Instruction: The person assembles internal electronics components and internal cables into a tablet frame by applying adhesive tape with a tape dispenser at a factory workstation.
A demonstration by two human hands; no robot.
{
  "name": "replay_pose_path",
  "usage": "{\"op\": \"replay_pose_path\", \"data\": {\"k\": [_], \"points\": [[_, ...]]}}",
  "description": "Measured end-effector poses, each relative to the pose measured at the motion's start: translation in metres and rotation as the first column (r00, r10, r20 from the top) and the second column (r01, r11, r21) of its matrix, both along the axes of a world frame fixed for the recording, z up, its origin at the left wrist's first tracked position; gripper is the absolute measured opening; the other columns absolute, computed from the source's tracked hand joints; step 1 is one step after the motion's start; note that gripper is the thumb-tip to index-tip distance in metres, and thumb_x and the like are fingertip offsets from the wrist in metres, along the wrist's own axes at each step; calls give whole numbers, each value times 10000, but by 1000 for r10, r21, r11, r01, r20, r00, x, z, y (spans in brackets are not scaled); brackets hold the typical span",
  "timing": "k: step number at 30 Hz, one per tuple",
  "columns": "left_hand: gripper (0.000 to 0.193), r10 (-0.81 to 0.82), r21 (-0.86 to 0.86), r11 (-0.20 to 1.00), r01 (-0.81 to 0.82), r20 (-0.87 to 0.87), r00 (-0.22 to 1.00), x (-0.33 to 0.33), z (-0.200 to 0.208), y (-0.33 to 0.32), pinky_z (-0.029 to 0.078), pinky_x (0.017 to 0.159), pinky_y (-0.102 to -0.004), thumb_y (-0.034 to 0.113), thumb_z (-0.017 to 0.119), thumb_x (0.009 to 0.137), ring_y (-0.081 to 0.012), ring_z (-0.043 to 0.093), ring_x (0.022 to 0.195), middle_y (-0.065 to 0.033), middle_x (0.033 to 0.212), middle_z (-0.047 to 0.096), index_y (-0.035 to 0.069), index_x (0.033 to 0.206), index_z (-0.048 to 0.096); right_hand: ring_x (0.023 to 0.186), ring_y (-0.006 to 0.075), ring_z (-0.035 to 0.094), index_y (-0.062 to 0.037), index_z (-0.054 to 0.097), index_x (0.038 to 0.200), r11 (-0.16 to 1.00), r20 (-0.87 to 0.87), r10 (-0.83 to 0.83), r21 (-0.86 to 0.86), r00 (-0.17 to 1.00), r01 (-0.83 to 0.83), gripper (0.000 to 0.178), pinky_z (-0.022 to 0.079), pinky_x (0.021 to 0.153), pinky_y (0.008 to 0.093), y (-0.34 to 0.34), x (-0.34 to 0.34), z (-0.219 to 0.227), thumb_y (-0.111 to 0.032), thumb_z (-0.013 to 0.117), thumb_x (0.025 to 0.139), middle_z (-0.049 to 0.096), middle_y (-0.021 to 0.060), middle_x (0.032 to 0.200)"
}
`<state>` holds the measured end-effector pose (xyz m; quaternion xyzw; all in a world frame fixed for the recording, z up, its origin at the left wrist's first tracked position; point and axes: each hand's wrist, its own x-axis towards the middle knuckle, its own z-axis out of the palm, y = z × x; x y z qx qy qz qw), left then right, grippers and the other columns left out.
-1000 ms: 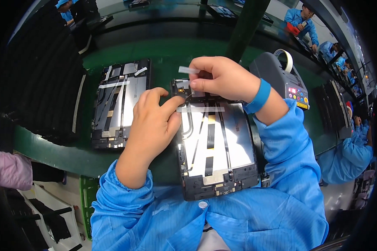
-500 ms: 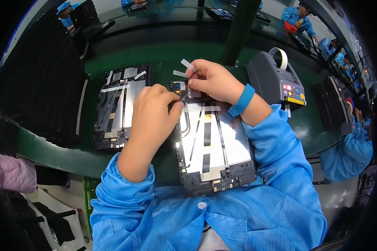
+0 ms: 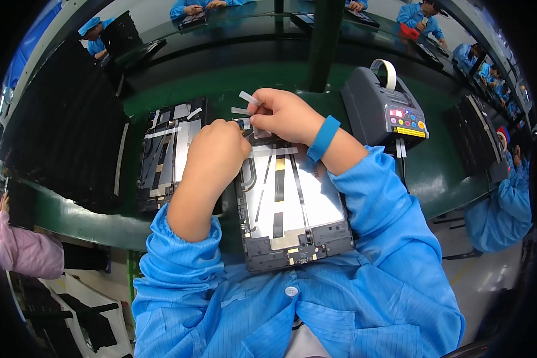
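An opened tablet body (image 3: pixel 295 185), with a bright metal plate and dark cables inside, leans in front of me, its lower end near my chest. My right hand (image 3: pixel 286 116) is over its far end, fingers closed on strips of tape (image 3: pixel 250 98). Two whitish strip ends stick out left of its fingertips. My left hand (image 3: pixel 216 149) is curled at the tablet's far left corner, fingertips bent down at the parts there; what they pinch is hidden. A piece of clear tape (image 3: pixel 274 152) crosses the metal plate below both hands.
Left of my forearm lies a second opened tablet (image 3: pixel 188 134) with tape pieces on it. A grey tape dispenser (image 3: pixel 373 107) stands at right, tape hanging from its front. Black trays (image 3: pixel 59 131) are stacked high at left; another black stack (image 3: pixel 474 131) is at right.
My left fingers have curled in further at the tablet's corner. The right hand still holds the tape strips. More tape now hangs from the dispenser. The whole view has shifted slightly.
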<state>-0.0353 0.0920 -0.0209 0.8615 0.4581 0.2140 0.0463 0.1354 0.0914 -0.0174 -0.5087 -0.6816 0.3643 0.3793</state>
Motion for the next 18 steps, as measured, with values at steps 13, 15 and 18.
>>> {"op": "replay_pose_path", "data": {"k": [13,15,18], "points": [[121,125,-206,971,-122,2,992,3,15,2,463,569,-354,98,623,703,-277,591,586,-154,643,603,-14,744,643,672,169,600,5,583,917,1000,-54,14,-2,998,-14,172,491,623,293,6,5,-11,-96,634,787,618,86,765],[120,131,-204,971,-121,36,991,4,13,1,463,589,-351,86,616,707,-272,589,619,-150,673,594,-12,770,646,688,188,604,8,581,927,998,-31,3,61,1000,-1,173,492,642,303,7,6,-12,-87,624,788,622,100,773],[129,59,-138,990,-38,154,986,-3,3,1,472,674,-371,82,599,724,-297,586,757,-144,801,581,13,819,652,701,201,604,7,580,936,998,-24,5,64,1000,-4,170,491,652,306,7,1,-12,-71,606,787,622,109,782]]}}
